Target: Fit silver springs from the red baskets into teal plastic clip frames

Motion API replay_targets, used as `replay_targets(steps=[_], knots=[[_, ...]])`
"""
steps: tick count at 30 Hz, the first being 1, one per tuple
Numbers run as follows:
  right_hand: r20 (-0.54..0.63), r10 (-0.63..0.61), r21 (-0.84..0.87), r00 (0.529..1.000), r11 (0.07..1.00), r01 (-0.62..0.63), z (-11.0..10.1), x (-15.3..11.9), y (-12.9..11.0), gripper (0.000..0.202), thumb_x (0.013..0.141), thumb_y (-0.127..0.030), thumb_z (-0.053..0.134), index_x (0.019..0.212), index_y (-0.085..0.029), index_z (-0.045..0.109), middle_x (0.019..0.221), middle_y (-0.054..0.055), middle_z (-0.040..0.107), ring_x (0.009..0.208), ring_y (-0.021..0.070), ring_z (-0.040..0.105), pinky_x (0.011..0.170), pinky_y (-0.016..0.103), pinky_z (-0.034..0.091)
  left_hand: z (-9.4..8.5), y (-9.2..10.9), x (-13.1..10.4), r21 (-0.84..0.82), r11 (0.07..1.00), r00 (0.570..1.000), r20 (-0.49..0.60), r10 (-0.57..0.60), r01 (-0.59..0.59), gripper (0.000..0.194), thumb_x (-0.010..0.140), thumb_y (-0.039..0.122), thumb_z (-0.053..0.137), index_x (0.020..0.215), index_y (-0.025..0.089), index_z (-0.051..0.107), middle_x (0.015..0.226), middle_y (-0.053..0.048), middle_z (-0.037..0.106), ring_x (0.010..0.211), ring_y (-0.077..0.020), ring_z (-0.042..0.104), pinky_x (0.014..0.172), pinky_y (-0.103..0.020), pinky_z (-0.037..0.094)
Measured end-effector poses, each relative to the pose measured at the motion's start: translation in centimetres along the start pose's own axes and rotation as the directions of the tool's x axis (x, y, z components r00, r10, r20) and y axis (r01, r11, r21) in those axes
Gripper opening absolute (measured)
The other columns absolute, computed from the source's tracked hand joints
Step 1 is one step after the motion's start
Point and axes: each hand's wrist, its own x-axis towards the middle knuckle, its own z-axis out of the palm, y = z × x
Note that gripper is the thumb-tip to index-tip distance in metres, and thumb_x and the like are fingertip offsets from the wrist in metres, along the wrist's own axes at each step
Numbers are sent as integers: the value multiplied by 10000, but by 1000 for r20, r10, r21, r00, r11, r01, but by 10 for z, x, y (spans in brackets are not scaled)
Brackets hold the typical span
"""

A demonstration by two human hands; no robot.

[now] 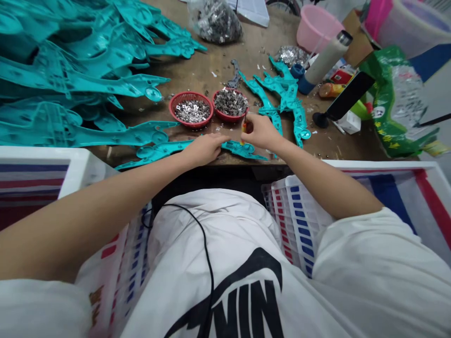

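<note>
A long teal plastic part (pixel 169 149) lies along the table's front edge. My left hand (pixel 204 149) is closed over its middle, fingers on top and partly hidden. Toward the part's right end, my right hand (pixel 262 131) pinches a slim screwdriver (pixel 244 127) with an orange and yellow handle, held upright against or just above the part; whether its lower end touches cannot be made out. Just behind my hands stand two red baskets: the left basket (pixel 172 110) holds small shiny metal clips, the right basket (pixel 243 116) darker metal pieces.
A big heap of teal parts (pixel 70 80) covers the table's left side. More teal parts (pixel 289 96) lie right of the baskets. Behind are a bag of metal pieces (pixel 216 23), a bottle (pixel 327 56) and a phone on a stand (pixel 352 96). White crates (pixel 88 162) flank me.
</note>
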Motion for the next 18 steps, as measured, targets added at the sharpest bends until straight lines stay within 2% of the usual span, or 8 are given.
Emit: replay_targets(steps=[3,7,13,15,18], knots=[[-73,-11,185,997,982,24,14,1,-10,202,877,-251,764,1071,-213,730,956,61,779,925,260,713,873,360,562,1,-4,2,3,999,999,3,41,-41,593,1086,135,469,1604,154,756,1623,-174,784,1548,-356,738,1333,-473,574],[-68,-33,233,997,971,48,22,-2,-16,207,857,-202,718,1061,-217,684,943,44,758,884,233,681,871,350,526,5,-7,5,26,998,998,6,59,-59,480,1088,189,505,1467,147,797,1468,-197,833,1424,-374,793,1248,-491,621],[18,-17,88,1000,996,15,15,-8,-7,191,876,-156,707,1060,-206,687,879,36,717,826,230,621,847,359,480,8,-11,6,23,999,999,-24,48,-48,386,1119,262,520,1299,145,841,1395,-206,836,1377,-376,799,1222,-502,632],[20,-9,25,1000,1000,8,12,-5,-5,232,936,-155,676,1163,-185,712,954,69,749,871,254,648,880,375,495,6,-12,6,23,998,999,-4,53,-53,388,1122,268,525,1310,147,843,1384,-195,840,1363,-365,804,1222,-485,631],[35,-42,-128,998,991,47,9,2,-1,411,1033,-129,553,1409,-121,718,1214,179,805,1095,329,719,1027,435,526,2,-9,6,59,997,998,37,45,-47,402,1126,268,516,1342,134,827,1389,-198,836,1357,-364,805,1209,-468,631]])
